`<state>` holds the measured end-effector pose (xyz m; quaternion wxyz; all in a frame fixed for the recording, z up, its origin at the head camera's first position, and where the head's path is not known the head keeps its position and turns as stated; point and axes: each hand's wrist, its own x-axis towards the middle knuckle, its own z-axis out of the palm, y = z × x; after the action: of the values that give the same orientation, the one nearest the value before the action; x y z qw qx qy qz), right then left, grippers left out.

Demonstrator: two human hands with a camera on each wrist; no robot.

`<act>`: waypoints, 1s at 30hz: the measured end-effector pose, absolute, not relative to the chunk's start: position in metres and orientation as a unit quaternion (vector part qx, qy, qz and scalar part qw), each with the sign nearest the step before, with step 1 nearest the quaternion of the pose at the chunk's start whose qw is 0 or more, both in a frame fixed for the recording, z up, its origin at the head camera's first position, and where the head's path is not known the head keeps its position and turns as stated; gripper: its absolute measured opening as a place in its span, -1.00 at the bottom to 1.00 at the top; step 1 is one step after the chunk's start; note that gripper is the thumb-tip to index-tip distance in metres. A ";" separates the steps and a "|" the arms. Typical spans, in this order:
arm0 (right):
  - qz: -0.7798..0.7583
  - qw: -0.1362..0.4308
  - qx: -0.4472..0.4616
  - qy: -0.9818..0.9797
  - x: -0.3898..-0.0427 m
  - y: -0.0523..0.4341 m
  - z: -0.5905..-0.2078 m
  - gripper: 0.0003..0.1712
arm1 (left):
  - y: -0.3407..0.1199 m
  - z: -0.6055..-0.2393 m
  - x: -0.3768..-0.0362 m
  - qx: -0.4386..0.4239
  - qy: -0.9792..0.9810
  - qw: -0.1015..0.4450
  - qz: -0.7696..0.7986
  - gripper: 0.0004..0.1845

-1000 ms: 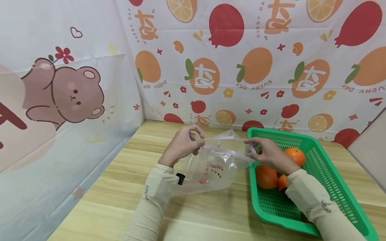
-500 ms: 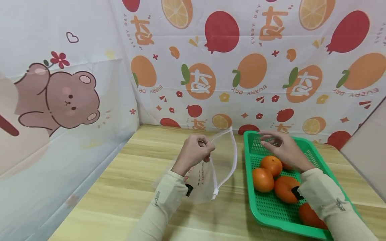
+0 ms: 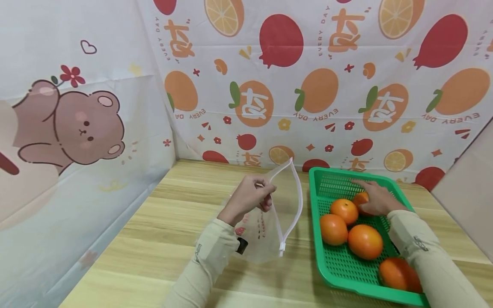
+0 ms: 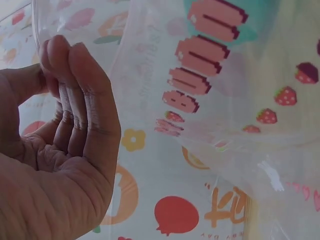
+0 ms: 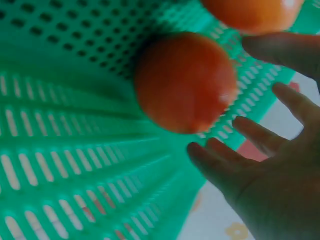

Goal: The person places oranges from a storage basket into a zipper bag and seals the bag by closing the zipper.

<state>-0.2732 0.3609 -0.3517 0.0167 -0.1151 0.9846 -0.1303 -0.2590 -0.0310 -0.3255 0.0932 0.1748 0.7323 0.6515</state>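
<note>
— Clear plastic, that was what I had on my screen: a zip bag [image 3: 265,226] printed with small strawberries, hanging above the wooden table [image 3: 161,222] just left of the basket. What was holding it?

— I watched the left hand [image 3: 252,196] pinching the bag's top edge, fingers curled round the plastic near the white zipper strip [image 3: 294,201]. The strip looped open to the right and ran down to its slider. From the left wrist view the fingers [image 4: 75,95] were bunched together against the film.

— And the right hand?

— The right hand [image 3: 375,199] was down inside the green plastic basket [image 3: 339,261], at its far end, spread over one orange [image 3: 361,200]. In the right wrist view the fingers [image 5: 250,135] were loose and apart, just beside that orange [image 5: 185,82], not gripping it. I couldn't tell whether they touched it.

— What else lay in the basket?

— I counted four more oranges. One [image 3: 344,211] sat right beside the hand, two [image 3: 333,229] [image 3: 365,241] lay in the middle, and the last [image 3: 396,273] was at the near end, close to the right sleeve [image 3: 427,256].

— Background?

— A fruit-print cloth [image 3: 308,85] hung behind, and a bear-print sheet [image 3: 77,128] on the left.
</note>
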 end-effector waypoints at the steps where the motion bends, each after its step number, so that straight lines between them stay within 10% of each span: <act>1: -0.125 0.030 -0.111 0.985 -0.274 0.363 -0.354 -0.11 | -0.031 -0.325 -0.259 0.174 0.729 0.099 0.655 -0.75; 12: -0.432 0.193 0.156 0.867 -0.232 0.355 -0.353 -0.17 | -0.024 -0.334 -0.260 0.189 0.701 0.136 0.674 -0.75; 21: -0.199 -0.002 -0.126 0.972 -0.273 0.383 -0.359 -0.28 | -0.023 -0.338 -0.260 0.185 0.701 0.134 0.676 -0.76; 30: -0.425 -0.057 -0.091 0.899 -0.263 0.338 -0.317 -0.16 | -0.019 -0.338 -0.258 0.178 0.701 0.134 0.677 -0.75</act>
<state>-0.2632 0.3375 -0.3172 -0.0574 -0.0914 0.8988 -0.4249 -0.2582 -0.0191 -0.3384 0.1344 0.1782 0.7012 0.6771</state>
